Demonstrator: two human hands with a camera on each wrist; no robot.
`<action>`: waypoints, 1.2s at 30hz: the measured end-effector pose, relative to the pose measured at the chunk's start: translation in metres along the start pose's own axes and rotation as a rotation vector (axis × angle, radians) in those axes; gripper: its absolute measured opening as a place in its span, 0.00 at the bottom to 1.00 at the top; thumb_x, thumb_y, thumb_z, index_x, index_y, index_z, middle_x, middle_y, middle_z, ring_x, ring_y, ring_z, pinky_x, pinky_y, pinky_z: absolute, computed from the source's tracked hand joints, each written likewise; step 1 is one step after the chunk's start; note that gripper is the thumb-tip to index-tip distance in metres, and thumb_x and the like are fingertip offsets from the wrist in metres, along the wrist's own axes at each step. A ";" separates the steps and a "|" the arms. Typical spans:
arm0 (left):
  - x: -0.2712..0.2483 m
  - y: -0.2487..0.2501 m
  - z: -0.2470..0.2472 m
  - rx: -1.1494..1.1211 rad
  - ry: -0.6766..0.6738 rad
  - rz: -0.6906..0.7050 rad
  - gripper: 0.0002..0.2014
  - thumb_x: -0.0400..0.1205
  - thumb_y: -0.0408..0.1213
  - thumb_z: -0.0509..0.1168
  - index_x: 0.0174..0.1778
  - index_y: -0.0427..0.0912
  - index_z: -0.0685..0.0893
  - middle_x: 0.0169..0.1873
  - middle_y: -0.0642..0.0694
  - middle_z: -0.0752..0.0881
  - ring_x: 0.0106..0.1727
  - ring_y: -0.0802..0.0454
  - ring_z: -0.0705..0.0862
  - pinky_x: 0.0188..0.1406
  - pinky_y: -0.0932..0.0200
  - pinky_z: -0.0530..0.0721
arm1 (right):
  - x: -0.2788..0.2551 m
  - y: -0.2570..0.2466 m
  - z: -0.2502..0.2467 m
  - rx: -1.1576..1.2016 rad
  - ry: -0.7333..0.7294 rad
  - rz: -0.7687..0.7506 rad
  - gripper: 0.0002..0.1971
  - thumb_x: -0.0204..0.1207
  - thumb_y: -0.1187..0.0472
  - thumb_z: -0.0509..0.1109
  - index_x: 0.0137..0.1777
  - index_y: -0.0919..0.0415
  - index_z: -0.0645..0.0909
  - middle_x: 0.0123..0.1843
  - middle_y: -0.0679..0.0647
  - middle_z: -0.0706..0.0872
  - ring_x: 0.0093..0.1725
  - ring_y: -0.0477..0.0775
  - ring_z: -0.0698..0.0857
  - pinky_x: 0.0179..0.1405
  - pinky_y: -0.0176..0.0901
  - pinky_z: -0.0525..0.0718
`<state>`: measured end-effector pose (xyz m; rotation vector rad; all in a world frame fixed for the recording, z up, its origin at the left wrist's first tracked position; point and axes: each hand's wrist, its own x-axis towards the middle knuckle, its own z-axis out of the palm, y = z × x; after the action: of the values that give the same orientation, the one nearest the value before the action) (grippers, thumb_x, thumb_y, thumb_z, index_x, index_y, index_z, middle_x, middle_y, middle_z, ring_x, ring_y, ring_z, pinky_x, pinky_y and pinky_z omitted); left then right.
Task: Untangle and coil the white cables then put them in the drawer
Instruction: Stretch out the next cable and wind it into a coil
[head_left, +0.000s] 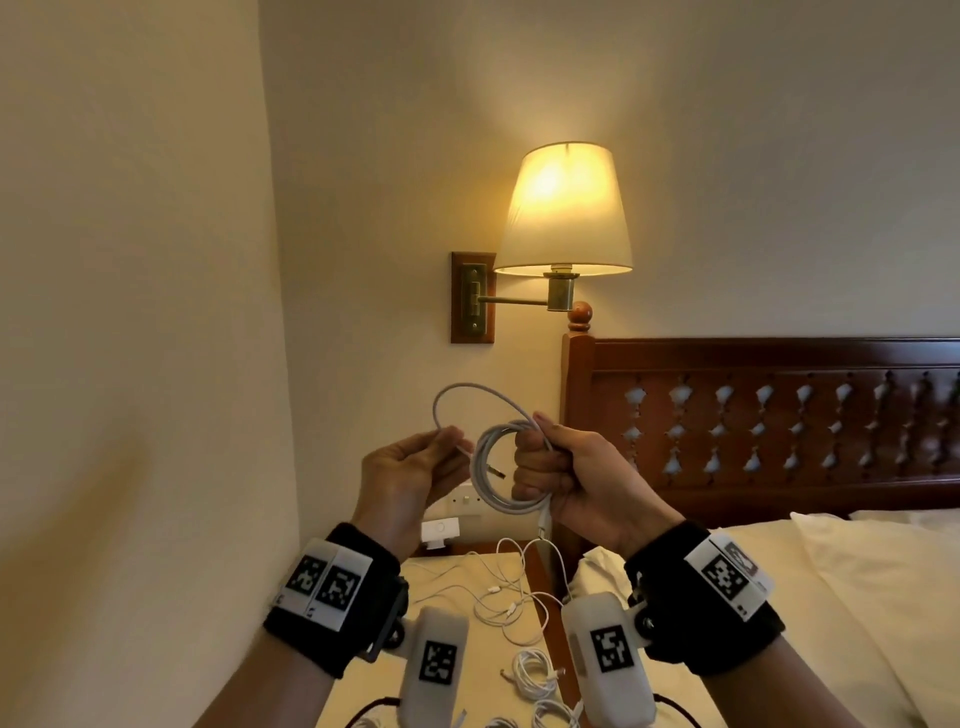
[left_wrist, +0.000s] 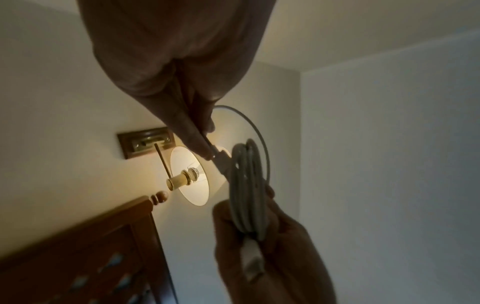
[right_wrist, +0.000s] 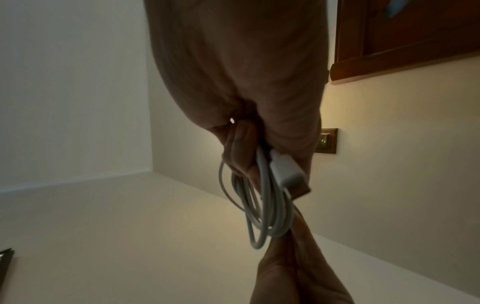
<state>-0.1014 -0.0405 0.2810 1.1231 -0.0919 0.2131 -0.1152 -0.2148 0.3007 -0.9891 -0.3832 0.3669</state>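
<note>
Item: thin white charging cable wound into a round coil (head_left: 497, 470), held up in the air in front of the wall, above the bedside surface (head_left: 457, 577).

Right hand (head_left: 563, 483): fingers curled tight round one side of the coil, thumb on top; a white plug with a metal tip (right_wrist: 288, 171) lies against the bundle at the grip.

Left hand (head_left: 410, 470): thumb and fingers pinch the cable's free end just beside the coil; one last open loop arcs up between the two hands.

Remaining stock: loose white cables in a tangle (head_left: 506, 597) on the surface below; a few small white bundles (head_left: 535, 675) nearer the body. Drawer: not in view.

Risks, as judged:
- The last loop is larger than the rest; laid on slack, it could hang off the bundle and catch.
- The coil has no tie; easing the right hand's grip could let the turns spring apart.
- If the free end slips from the pinch, the tail could drop toward the tangle below.

View notes:
- Head view alone shows the surface, the waiting cables and the lit wall lamp with cream shade (head_left: 563, 208).
- Left wrist view shows the coil edge-on, several turns stacked, and the pinched connector against the lamp glow.
- Right wrist view alone shows the plug's shape clearly, and the left hand's fingertips touching the coil's far edge.
</note>
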 end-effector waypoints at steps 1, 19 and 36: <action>-0.001 -0.001 0.004 -0.020 -0.028 -0.046 0.08 0.81 0.31 0.67 0.51 0.31 0.88 0.39 0.37 0.91 0.36 0.50 0.91 0.32 0.63 0.88 | 0.001 0.000 0.001 -0.003 0.002 0.000 0.21 0.88 0.52 0.50 0.35 0.59 0.73 0.24 0.46 0.60 0.22 0.44 0.59 0.28 0.38 0.67; -0.034 -0.008 0.008 0.548 -0.103 0.255 0.07 0.85 0.32 0.63 0.47 0.44 0.86 0.34 0.43 0.91 0.30 0.48 0.90 0.34 0.52 0.91 | 0.013 -0.008 0.004 -0.151 0.269 -0.197 0.20 0.90 0.53 0.50 0.37 0.58 0.71 0.26 0.46 0.61 0.24 0.44 0.60 0.26 0.35 0.67; -0.057 -0.044 -0.046 0.596 -0.241 0.170 0.16 0.86 0.42 0.59 0.34 0.47 0.86 0.23 0.46 0.74 0.29 0.47 0.73 0.32 0.42 0.85 | 0.022 -0.031 0.010 -0.357 0.205 -0.227 0.20 0.89 0.53 0.53 0.36 0.59 0.73 0.26 0.48 0.62 0.25 0.46 0.62 0.30 0.40 0.66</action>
<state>-0.1492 -0.0239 0.2124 1.7353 -0.3564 0.2640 -0.0968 -0.2124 0.3355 -1.3037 -0.3769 -0.0118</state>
